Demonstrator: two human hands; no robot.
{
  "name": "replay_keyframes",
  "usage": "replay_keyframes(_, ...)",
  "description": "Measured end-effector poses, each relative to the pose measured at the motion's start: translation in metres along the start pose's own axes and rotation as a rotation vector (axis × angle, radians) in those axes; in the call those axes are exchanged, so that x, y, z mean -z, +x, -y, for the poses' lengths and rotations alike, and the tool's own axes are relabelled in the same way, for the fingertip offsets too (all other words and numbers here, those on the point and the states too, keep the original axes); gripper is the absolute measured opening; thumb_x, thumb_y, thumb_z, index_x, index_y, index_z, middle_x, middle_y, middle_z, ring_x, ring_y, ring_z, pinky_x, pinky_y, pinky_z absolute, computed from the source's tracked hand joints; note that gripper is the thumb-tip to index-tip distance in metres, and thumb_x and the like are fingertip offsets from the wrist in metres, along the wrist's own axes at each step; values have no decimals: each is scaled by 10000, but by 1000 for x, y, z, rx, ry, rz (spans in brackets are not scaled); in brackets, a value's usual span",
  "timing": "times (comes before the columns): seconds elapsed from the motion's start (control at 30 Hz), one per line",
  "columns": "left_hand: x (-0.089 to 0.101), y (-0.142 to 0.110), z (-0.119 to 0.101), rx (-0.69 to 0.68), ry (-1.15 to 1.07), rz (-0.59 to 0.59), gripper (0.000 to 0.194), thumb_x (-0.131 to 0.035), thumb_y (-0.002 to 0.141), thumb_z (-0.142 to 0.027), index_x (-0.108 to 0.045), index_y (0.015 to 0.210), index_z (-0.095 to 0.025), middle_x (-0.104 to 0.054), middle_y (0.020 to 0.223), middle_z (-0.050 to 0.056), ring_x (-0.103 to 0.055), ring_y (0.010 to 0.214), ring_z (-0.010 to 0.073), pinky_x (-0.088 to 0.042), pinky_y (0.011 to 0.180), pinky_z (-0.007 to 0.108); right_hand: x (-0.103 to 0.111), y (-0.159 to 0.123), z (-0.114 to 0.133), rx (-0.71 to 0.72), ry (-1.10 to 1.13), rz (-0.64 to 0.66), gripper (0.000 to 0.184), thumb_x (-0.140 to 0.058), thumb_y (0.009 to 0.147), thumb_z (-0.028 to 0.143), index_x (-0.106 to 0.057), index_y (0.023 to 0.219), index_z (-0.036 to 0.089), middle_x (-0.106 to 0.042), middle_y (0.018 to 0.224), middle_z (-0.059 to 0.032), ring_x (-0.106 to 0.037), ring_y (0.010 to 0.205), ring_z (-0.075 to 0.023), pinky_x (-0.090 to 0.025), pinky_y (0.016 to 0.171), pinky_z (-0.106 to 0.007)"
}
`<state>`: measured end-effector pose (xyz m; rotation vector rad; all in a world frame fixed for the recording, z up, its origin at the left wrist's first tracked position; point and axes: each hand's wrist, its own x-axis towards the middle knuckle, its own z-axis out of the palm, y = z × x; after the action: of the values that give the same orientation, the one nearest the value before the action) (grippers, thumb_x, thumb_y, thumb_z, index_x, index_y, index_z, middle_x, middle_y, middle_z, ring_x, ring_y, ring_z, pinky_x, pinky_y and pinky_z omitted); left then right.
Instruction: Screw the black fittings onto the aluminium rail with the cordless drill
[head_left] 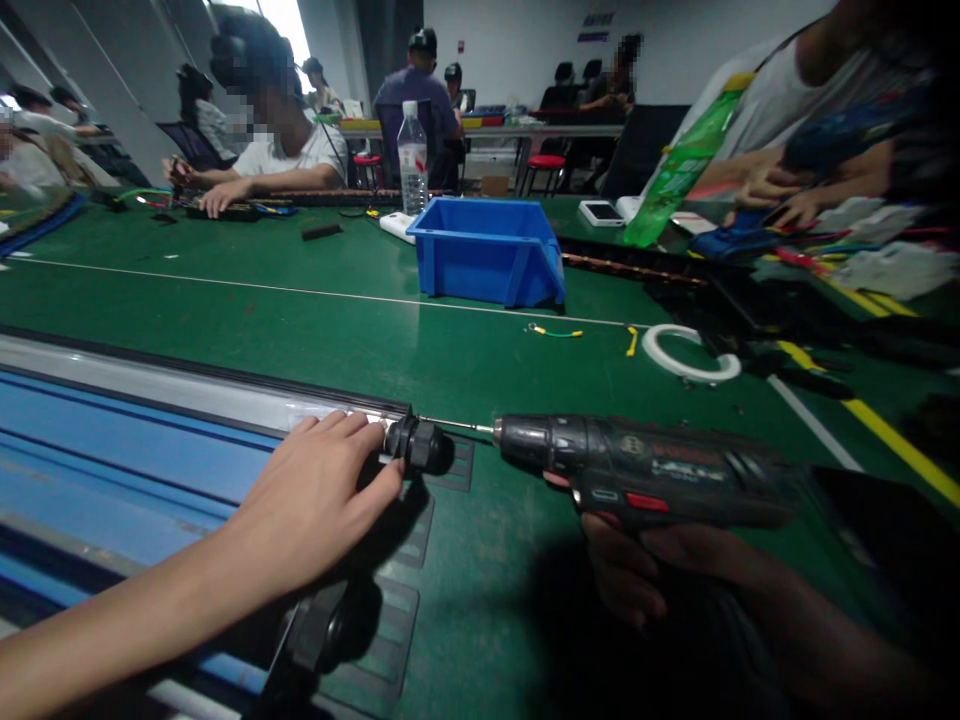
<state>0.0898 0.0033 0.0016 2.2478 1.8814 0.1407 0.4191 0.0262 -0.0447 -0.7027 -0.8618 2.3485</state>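
My left hand (315,500) rests on the end of a long blue and silver panel (135,440), its fingertips pinching a black round fitting (421,446) at the panel's end. My right hand (645,570), in shadow, grips a dark cordless drill (645,470) held level. The drill's thin bit (457,426) points left and touches the black fitting. A second black fitting (322,630) sits lower on the panel's end, below my left wrist.
A blue plastic bin (487,250) and a water bottle (412,155) stand mid-table on the green mat. A white tape ring (690,355) and small yellow-green wires (555,331) lie to the right. Other people work at the far and right sides.
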Motion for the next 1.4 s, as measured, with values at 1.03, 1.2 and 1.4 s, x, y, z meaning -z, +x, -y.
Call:
replay_keyframes(1.03,-2,0,1,-18,-9,-14,298,-406,1006,-401,-577,842,-219,-632,920,64,-559,863,275,-399,795,436,-5,-3,3,-12,62,-25,249,-829,783,308,-720,933,142,-534,820,-9,-552,690,-146,-483,678,-319)
replay_keyframes(1.2,-2,0,2,-17,1,-17,307,-407,1008,-417,-586,858,-218,-636,919,64,-568,872,283,-404,795,438,2,-2,0,-7,26,11,255,-787,800,332,-699,922,127,-584,801,-50,-564,713,-173,-476,704,-329)
replay_keyframes(1.4,2,-1,0,-21,32,18,322,-392,1017,-421,-566,836,-218,-641,924,73,-577,882,281,-401,773,421,2,-2,0,14,-1,63,225,-738,839,333,-654,924,142,-561,818,-37,-548,725,-165,-488,718,-304)
